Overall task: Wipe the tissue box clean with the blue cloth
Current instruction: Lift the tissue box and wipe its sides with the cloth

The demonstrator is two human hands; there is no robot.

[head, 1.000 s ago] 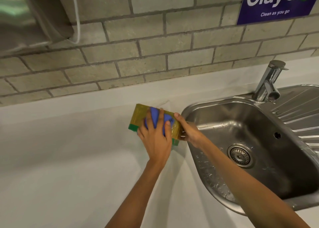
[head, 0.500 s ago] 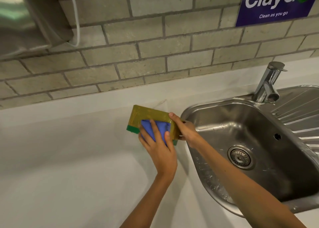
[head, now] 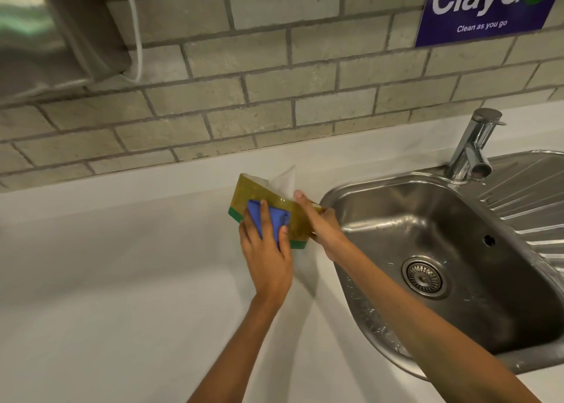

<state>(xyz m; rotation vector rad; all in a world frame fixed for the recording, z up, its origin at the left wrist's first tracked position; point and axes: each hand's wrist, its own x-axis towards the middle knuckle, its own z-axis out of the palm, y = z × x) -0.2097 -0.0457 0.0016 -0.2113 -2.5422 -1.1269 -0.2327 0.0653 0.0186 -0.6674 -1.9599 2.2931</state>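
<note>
The tissue box is yellow-gold with a green bottom band, and a white tissue sticks out of its top. It stands tilted on the white counter, just left of the sink. My left hand presses the folded blue cloth against the box's near side face. My right hand grips the box's right end, with the thumb over the top edge. Part of the box's front is hidden behind my left hand and the cloth.
A steel sink with a drain and a chrome tap lies to the right. The white counter spreads left and toward me. Behind are a brick wall, a steel dispenser at top left and a blue sign.
My left hand has slid the blue cloth down and to the left, from the box's upper face to its near side. The box has tipped so the white tissue now shows.
</note>
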